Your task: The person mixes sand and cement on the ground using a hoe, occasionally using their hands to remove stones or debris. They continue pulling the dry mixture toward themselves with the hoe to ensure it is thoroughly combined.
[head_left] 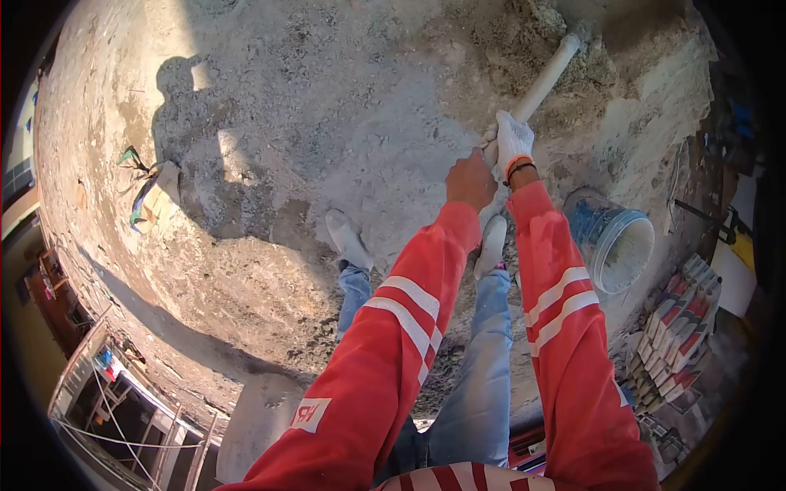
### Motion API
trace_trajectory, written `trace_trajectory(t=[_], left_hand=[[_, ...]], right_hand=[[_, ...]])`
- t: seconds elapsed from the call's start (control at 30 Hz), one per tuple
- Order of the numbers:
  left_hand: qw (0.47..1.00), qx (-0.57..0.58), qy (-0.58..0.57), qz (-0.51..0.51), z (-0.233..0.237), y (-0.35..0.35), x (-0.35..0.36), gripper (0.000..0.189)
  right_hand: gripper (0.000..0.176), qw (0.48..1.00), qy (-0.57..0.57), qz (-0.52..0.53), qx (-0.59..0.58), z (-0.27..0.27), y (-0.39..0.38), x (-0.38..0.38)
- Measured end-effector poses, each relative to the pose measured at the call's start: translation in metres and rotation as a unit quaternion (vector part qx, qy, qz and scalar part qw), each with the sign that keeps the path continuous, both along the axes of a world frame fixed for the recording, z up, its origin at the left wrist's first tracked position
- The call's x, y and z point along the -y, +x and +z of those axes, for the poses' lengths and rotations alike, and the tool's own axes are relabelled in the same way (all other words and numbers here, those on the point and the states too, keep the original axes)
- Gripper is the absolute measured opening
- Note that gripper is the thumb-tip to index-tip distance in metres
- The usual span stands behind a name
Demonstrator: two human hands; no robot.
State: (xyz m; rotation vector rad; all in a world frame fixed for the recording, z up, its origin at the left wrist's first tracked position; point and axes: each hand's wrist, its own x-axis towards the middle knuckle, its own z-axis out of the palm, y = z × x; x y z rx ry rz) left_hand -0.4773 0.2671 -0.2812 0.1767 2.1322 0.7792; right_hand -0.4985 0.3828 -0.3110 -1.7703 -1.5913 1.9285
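Observation:
A long pale handle (pixel 550 78) slants from my hands up to the right, and its far end meets a heap of grey, wet-looking mix (pixel 520 53). My right hand (pixel 514 139), in a white knitted glove with an orange cuff, is closed around this handle. Bare and lower on it, my left hand (pixel 472 182) is closed too, just left of the gloved one. Whatever tool head the handle has is hidden or blurred at the heap.
A bucket (pixel 622 245) stands right of my legs. Stacked bags (pixel 675 327) lie at the lower right. On the left are a strap-like item (pixel 144 192) on the dusty ground and, lower down, metal scaffolding (pixel 168 442). My feet are below my hands.

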Motion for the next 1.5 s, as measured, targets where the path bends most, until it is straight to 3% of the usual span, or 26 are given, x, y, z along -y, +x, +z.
trace_trajectory(t=[0.13, 0.23, 0.3, 0.37, 0.4, 0.43, 0.47, 0.5, 0.57, 0.6, 0.63, 0.67, 0.73, 0.8, 0.9, 0.93, 1.0, 1.1, 1.2, 1.3, 1.33, 1.37, 1.47, 1.5], left_hand=[[0.999, 0.035, -0.023, -0.011, -0.016, 0.019, 0.053, 0.046], [0.997, 0.049, -0.048, -0.022, -0.03, 0.055, 0.084, 0.051], [0.989, 0.138, 0.005, -0.054, -0.037, 0.086, 0.106, 0.061], [0.946, 0.312, 0.087, 0.018, -0.025, 0.1, 0.129, 0.069], [0.946, 0.312, 0.085, 0.011, -0.024, 0.108, 0.141, 0.069], [0.879, 0.422, 0.155, 0.158, -0.026, 0.117, 0.153, 0.07], [0.774, 0.515, 0.215, 0.299, -0.028, 0.122, 0.154, 0.072], [0.777, 0.517, 0.211, 0.291, -0.027, 0.122, 0.142, 0.072], [0.85, 0.408, 0.185, 0.276, -0.022, 0.124, 0.115, 0.058], [0.854, 0.411, 0.177, 0.266, -0.027, 0.13, 0.101, 0.058], [0.892, 0.358, 0.088, 0.262, -0.037, 0.138, 0.089, 0.046], [0.921, 0.296, 0.002, 0.254, -0.046, 0.142, 0.077, 0.035], [0.922, 0.271, -0.01, 0.278, -0.045, 0.168, 0.074, 0.033], [0.923, 0.241, -0.024, 0.299, -0.041, 0.173, 0.068, 0.031], [0.949, 0.168, 0.037, 0.264, -0.016, 0.148, 0.031, 0.029], [0.952, 0.153, 0.07, 0.256, 0.005, 0.119, 0.003, 0.028], [0.945, 0.142, 0.131, 0.265, 0.03, 0.06, -0.049, 0.024], [0.928, 0.084, 0.294, 0.214, 0.064, -0.024, -0.127, 0.02], [0.929, 0.025, 0.351, 0.116, 0.06, -0.091, -0.177, 0.019], [0.955, 0.034, 0.27, 0.114, 0.026, -0.103, -0.188, 0.02], [0.97, -0.015, 0.223, 0.097, 0.003, -0.095, -0.182, 0.019], [0.979, -0.064, 0.177, 0.079, -0.027, -0.084, -0.172, 0.019], [0.996, -0.06, 0.045, 0.057, -0.15, -0.054, -0.116, 0.033], [0.997, -0.056, 0.004, 0.06, -0.168, -0.032, -0.098, 0.034]], right_hand=[[0.017, 0.996, -0.086, -0.004, 0.017, -0.031, 0.026, 0.047], [0.019, 0.985, -0.156, -0.074, 0.014, -0.034, 0.057, 0.083], [0.015, 0.993, -0.093, -0.039, 0.068, -0.025, 0.088, 0.103], [0.013, 0.992, -0.113, -0.031, 0.046, -0.012, 0.128, 0.117], [0.013, 0.992, -0.111, -0.02, 0.063, -0.009, 0.153, 0.127], [0.012, 0.991, -0.109, -0.011, 0.08, -0.004, 0.18, 0.139], [0.013, 0.992, -0.108, 0.003, 0.07, 0.01, 0.204, 0.154], [0.014, 0.992, -0.107, 0.015, 0.058, 0.023, 0.225, 0.171], [0.02, 0.979, -0.122, 0.064, 0.148, 0.04, 0.271, 0.204], [0.025, 0.966, -0.052, 0.147, 0.204, 0.041, 0.299, 0.226], [0.03, 0.939, 0.015, 0.228, 0.257, 0.041, 0.323, 0.244], [0.03, 0.943, 0.01, 0.215, 0.255, 0.051, 0.334, 0.249], [0.035, 0.941, 0.085, 0.243, 0.218, 0.074, 0.344, 0.247], [0.034, 0.949, 0.047, 0.213, 0.227, 0.071, 0.346, 0.239], [0.033, 0.952, 0.038, 0.21, 0.22, 0.06, 0.331, 0.206], [0.034, 0.949, 0.066, 0.23, 0.206, 0.054, 0.315, 0.184], [0.037, 0.976, 0.121, 0.155, 0.096, 0.064, 0.265, 0.134], [0.039, 0.968, 0.095, 0.203, 0.112, 0.071, 0.21, 0.077], [0.038, 0.972, 0.081, 0.205, 0.085, 0.064, 0.17, 0.043], [0.038, 0.978, 0.062, 0.19, 0.053, 0.045, 0.142, 0.032], [0.039, 0.982, 0.05, 0.18, 0.035, 0.039, 0.138, 0.035], [0.039, 0.983, 0.051, 0.173, 0.037, 0.033, 0.14, 0.044], [0.046, 0.978, -0.031, 0.174, 0.109, 0.014, 0.17, 0.084], [0.048, 0.974, -0.049, 0.18, 0.125, 0.01, 0.186, 0.102]])
